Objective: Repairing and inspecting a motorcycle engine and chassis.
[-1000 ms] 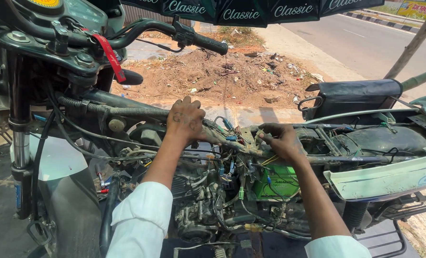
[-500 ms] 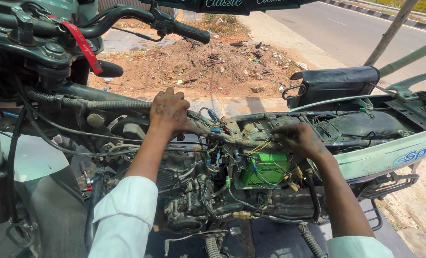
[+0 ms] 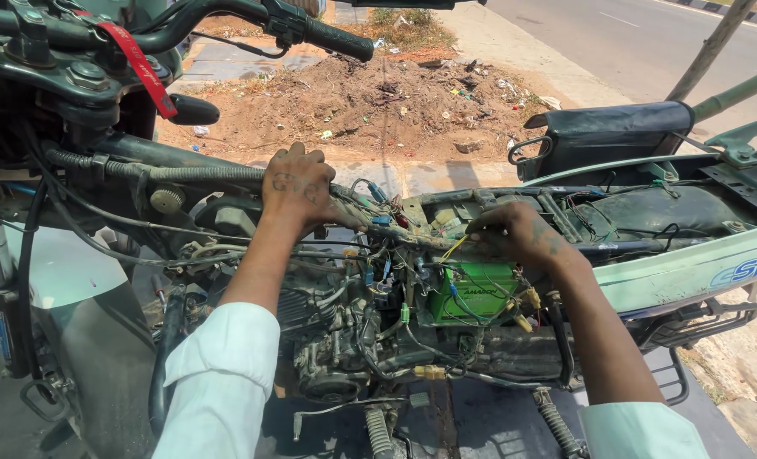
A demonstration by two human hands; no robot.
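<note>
Two bare hands work on a stripped motorcycle frame (image 3: 183, 174): the left hand (image 3: 298, 189) rests flat, fingers together, on the top tube, while the right hand (image 3: 514, 234) pinches a thin yellow wire (image 3: 451, 249) just above the green box-shaped battery (image 3: 474, 291).
</note>
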